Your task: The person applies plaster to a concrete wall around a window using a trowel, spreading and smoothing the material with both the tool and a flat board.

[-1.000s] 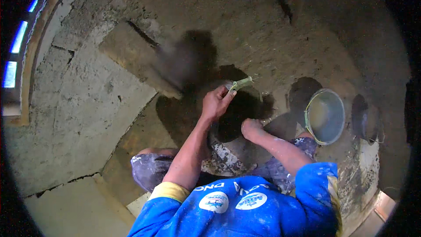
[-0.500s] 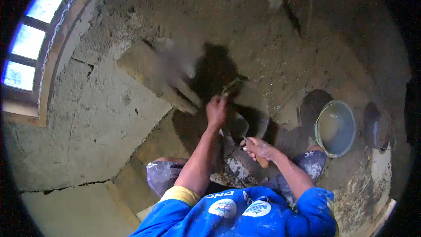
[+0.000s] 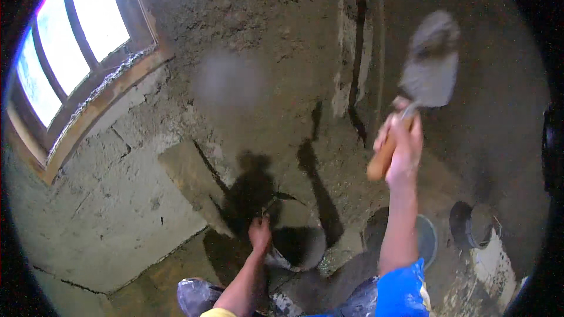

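My right hand (image 3: 399,138) grips the wooden handle (image 3: 380,161) of a trowel, raised at the right against the backdrop of the rough plaster wall (image 3: 282,35). Grey wet mortar shows on its blurred blade (image 3: 433,73). Lower and toward the centre, my left hand (image 3: 260,235) is closed on a thin object at the edge of a round container (image 3: 317,240); what it grips is too small and shadowed to make out. Much of that container's inside lies in dark shadow.
A barred window (image 3: 94,14) is at upper left, above cracked grey plaster (image 3: 94,217). A board (image 3: 182,173) lies left of my left hand. A bucket (image 3: 427,238) is partly behind my right forearm, beside another round vessel (image 3: 482,229). A vertical groove (image 3: 358,35) runs up the wall.
My right hand has risen from beside the container to upper right, holding the trowel. My left hand now sits lower in view. The view has tilted up, showing more window and wall.
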Demonstrator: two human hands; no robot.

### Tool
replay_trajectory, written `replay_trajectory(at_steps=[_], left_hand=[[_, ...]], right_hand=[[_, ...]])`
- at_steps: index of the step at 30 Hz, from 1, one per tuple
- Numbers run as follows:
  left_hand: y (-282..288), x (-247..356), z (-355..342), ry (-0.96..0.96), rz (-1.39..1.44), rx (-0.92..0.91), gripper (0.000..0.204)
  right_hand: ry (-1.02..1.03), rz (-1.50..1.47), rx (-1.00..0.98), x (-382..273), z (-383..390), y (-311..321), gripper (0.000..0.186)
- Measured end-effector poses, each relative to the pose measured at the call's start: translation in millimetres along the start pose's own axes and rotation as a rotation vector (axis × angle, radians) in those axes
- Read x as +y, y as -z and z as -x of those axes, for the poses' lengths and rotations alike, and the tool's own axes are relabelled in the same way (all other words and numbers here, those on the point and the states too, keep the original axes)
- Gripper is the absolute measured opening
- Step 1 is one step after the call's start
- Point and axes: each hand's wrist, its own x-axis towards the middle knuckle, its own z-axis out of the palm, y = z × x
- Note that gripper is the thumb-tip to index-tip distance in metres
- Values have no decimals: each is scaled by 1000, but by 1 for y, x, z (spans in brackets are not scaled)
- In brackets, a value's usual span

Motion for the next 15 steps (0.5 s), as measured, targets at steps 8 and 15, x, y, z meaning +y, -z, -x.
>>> replay_trajectory(at_steps=[8,15], left_hand=[[-26,0,4,3,-38,-23,45],[-2,-18,-4,-102,-97,-10,45]], right_hand=[[521,813,557,40,-230,11,32],[-72,1413,-689,101,-35,8,20]])
